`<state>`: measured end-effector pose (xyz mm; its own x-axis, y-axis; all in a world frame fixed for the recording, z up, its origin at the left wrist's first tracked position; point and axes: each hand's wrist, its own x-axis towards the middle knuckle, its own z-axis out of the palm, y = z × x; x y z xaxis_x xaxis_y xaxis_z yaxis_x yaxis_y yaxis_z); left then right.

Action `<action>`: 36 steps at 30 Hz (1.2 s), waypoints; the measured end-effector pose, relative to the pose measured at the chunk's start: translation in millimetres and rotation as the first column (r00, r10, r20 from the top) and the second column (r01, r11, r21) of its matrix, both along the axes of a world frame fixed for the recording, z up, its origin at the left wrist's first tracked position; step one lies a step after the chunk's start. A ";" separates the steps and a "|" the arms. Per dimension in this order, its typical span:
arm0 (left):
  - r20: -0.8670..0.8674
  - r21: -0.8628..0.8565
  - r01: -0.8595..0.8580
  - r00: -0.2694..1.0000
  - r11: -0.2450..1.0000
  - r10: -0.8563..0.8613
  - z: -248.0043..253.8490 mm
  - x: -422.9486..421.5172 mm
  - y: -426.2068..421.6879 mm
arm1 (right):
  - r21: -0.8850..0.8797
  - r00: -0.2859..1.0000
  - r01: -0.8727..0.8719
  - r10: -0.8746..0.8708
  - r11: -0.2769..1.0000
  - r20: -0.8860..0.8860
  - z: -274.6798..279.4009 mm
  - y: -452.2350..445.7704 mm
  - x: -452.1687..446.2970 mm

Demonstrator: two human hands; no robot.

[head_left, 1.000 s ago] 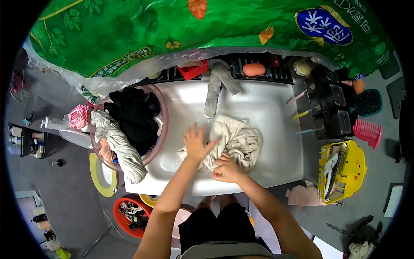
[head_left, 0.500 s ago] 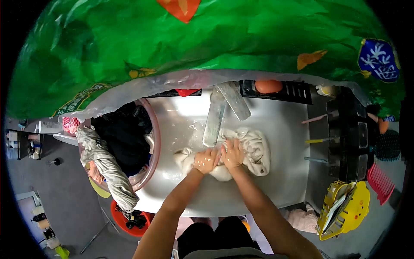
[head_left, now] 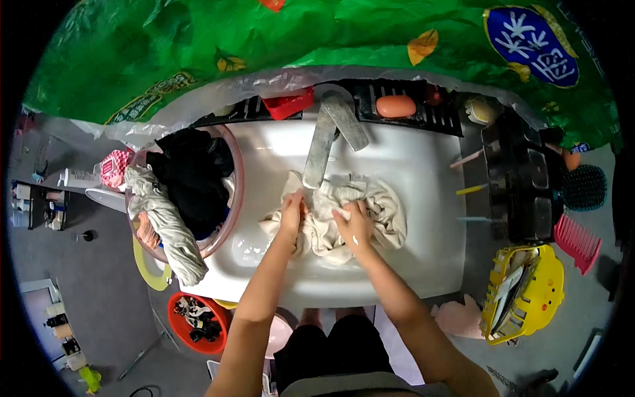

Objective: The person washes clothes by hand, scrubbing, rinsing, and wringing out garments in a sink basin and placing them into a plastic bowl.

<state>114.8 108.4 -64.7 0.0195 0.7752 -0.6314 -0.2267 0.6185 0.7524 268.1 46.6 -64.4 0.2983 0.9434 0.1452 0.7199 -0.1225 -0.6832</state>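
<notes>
A wet cream cloth [head_left: 331, 231] lies bunched in the white sink [head_left: 430, 264], below the grey faucet [head_left: 319, 149]. At the cloth's left part, my left hand [head_left: 293, 213] is closed on a fold of it. My right hand [head_left: 355, 227] grips the cloth nearer its middle, thumb and fingers pinched on the fabric. The cloth's right part is a loose coil outside both hands. Some fingertips are hidden by the fabric.
A pink basin [head_left: 233, 218] with black and white clothes stands on the sink's left side. A green plastic package [head_left: 317, 40] hangs across the top. Orange soap [head_left: 395, 106] lies behind the sink; a black organizer [head_left: 519, 185] and yellow basket [head_left: 546, 291] are at right.
My hands have moved apart and now grip the cloth, after pressing on it with spread fingers. The cloth is more spread out at left and middle. The camera view has shifted.
</notes>
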 end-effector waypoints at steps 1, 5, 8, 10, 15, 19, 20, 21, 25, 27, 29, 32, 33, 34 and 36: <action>-0.078 0.082 0.081 0.994 0.993 -0.074 -9.7 -2.0 -1.5 | 0.028 0.997 -0.056 0.057 0.998 -0.042 6.0 -15.8 -2.3; -0.834 0.369 0.676 0.543 0.639 -0.093 -4.4 14.7 -13.1 | 0.149 0.932 -0.304 0.326 0.941 -0.159 16.2 -63.7 4.1; -0.872 0.226 0.900 0.357 0.372 -0.334 -2.7 27.2 -42.2 | 0.178 0.906 -0.299 0.337 0.938 -0.255 -14.3 -83.3 42.6; -0.921 0.179 0.976 0.211 0.126 -0.327 14.4 26.4 -62.7 | 0.041 0.907 -0.020 0.035 0.999 -0.419 -25.2 -88.3 65.5; -0.952 0.285 0.956 0.274 -0.072 -0.133 5.7 21.7 -79.7 | -0.320 0.972 0.225 -0.190 0.920 0.137 -18.7 -29.7 39.7; -0.902 0.414 0.910 0.415 0.032 -0.121 -40.4 31.8 -42.6 | -0.241 0.948 0.262 -0.201 0.935 0.249 -52.2 11.5 36.1; -0.891 0.395 0.906 0.418 0.154 -0.176 -47.1 38.4 -35.0 | -0.183 0.955 0.236 -0.193 0.955 0.224 -64.3 22.5 41.6; -0.876 0.362 0.891 0.425 0.273 -0.228 -50.3 46.0 -28.3 | -0.065 0.916 0.279 -0.245 0.958 0.318 -69.0 33.3 42.2; -0.838 0.045 0.808 0.350 0.587 -0.418 -68.7 64.0 -10.3 | -0.172 0.940 0.144 -0.080 0.975 0.332 -84.6 60.9 59.5; -0.864 -0.022 0.760 0.312 0.649 -0.395 -93.4 68.3 -5.8 | -0.072 0.947 0.026 -0.002 0.997 0.321 -89.5 68.4 70.5; -0.857 -0.096 0.707 0.299 0.701 -0.419 -82.0 73.8 7.7 | -0.175 0.991 0.016 0.007 0.984 0.131 -80.0 73.3 78.6; -0.701 -0.037 0.425 0.634 0.905 -0.327 -72.5 67.7 14.7 | -0.170 0.954 0.108 -0.150 0.979 -0.260 -42.1 63.2 86.1; -0.558 0.085 0.286 0.807 0.955 -0.192 -92.8 55.9 8.1 | -0.104 0.891 0.207 -0.231 0.973 -0.392 -44.4 57.1 90.0; -0.378 0.173 0.122 0.924 0.977 -0.048 -83.6 46.4 2.3 | -0.058 0.800 0.313 -0.296 0.948 -0.522 -45.5 48.3 93.8; -0.106 0.132 -0.044 0.993 0.990 0.058 -31.4 30.8 -19.3 | -0.059 0.478 0.365 -0.242 0.929 -0.844 -41.2 25.0 105.5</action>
